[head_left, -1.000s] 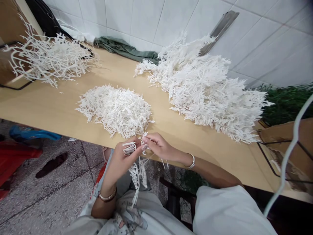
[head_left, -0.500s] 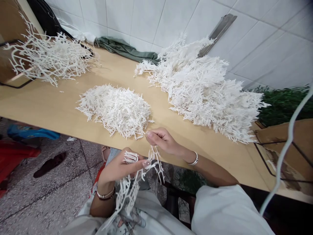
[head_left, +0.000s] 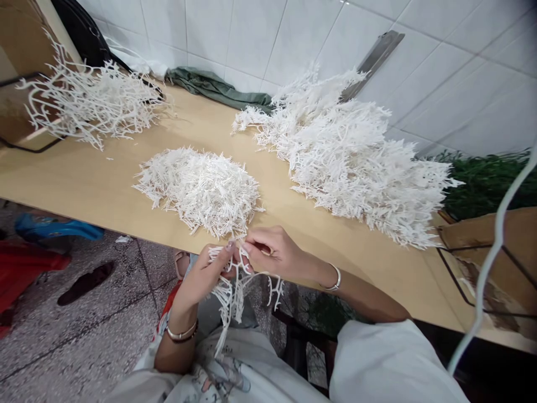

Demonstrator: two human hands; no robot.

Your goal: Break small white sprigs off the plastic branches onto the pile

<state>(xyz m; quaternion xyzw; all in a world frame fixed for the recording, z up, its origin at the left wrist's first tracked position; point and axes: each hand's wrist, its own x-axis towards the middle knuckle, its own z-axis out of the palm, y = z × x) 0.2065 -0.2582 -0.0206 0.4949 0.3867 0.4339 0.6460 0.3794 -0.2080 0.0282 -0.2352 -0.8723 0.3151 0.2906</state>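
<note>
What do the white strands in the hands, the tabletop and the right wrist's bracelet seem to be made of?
White strands: probably matte plastic; thin, evenly coloured, branching.
Tabletop: perhaps smooth laminate; plain tan surface, soft sheen.
Bracelet: likely polished metal; silvery, with bright highlights.

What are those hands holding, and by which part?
White branching strands: the left-hand grip holds them near their upper ends; what the right-hand grip pinches is unclear.

Head-worn view, close above left hand (head_left: 200, 281) and right hand (head_left: 282, 253), forward and down across table (head_left: 84, 179).
</note>
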